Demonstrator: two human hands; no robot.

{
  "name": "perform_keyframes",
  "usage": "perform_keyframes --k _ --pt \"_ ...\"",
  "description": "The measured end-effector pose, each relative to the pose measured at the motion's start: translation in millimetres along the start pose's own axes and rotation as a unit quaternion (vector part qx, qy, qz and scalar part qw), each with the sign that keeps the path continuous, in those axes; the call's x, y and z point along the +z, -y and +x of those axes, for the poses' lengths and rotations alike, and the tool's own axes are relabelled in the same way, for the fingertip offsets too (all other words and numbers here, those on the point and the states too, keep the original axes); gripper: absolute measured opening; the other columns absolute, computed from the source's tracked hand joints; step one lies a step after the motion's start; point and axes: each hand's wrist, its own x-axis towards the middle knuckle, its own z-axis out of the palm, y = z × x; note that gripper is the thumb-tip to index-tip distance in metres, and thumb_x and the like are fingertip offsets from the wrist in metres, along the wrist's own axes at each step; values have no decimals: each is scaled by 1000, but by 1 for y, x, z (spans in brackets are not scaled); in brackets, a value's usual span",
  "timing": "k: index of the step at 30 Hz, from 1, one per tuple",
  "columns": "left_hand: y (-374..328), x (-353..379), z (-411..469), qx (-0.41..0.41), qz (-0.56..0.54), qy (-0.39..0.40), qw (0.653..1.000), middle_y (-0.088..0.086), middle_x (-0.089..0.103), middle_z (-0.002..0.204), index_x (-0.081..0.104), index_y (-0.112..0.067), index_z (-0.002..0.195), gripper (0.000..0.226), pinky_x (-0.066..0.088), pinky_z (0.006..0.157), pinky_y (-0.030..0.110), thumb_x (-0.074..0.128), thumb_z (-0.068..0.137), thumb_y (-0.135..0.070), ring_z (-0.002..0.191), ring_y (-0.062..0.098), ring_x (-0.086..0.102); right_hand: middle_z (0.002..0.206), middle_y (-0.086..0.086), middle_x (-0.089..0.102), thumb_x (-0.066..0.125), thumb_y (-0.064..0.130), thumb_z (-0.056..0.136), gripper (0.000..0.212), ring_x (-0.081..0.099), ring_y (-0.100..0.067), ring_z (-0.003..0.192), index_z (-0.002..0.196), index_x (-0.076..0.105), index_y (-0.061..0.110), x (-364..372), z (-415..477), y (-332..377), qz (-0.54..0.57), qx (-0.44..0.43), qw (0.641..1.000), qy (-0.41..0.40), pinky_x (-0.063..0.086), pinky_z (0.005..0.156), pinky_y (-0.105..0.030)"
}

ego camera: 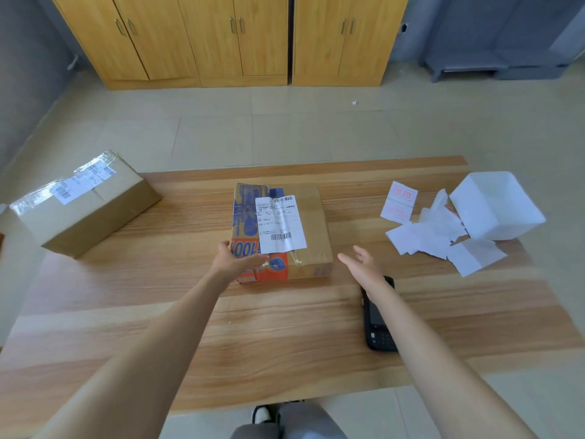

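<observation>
A flat cardboard parcel (311, 217) with blue and orange print and a white shipping label (280, 223) lies in the middle of the wooden table (221, 327). My left hand (235, 259) is open, with its palm and fingers against the parcel's near left corner. Just right of the parcel, my right hand (362, 264) hovers open with straight fingers and touches nothing. A black handheld scanner (378, 321) lies on the table, partly under my right forearm.
A larger taped cardboard box (85, 204) sits at the table's far left corner. Loose white paper slips (437, 236), two with red stamps (399, 201), and a white foam box (497, 207) lie at the right. Wooden cabinets (234, 39) stand behind across the tiled floor.
</observation>
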Motion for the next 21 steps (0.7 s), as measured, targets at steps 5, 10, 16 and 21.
perform_keyframes --k 5,10,16,21 --pt "7 4 -11 8 26 1 1000 3 57 118 29 -10 132 89 46 86 32 87 67 -29 104 17 57 152 -1 34 63 26 92 62 34 -20 138 147 35 19 -15 -33 -27 -14 -13 998 -55 33 102 -32" --pt "23 4 -27 16 116 -11 993 8 53 125 32 -11 132 87 46 98 41 84 67 -37 111 25 56 150 -3 37 66 16 89 58 41 -24 133 142 42 17 -23 -62 -60 -59 -17 994 -95 39 94 -31" --pt "47 13 -42 -1 123 7 992 10 48 134 23 -8 138 98 41 104 46 85 67 -36 125 30 47 152 -5 34 71 12 82 71 41 -27 134 145 37 16 -22 -88 -98 -106 10 986 -132 39 106 -39" --pt "62 25 -53 -20 145 21 989 16 37 146 11 -6 147 106 37 108 44 81 73 -36 133 33 38 156 -4 26 73 8 80 93 29 -24 141 153 16 16 -18 -94 -117 -81 32 985 -145 30 110 -37"
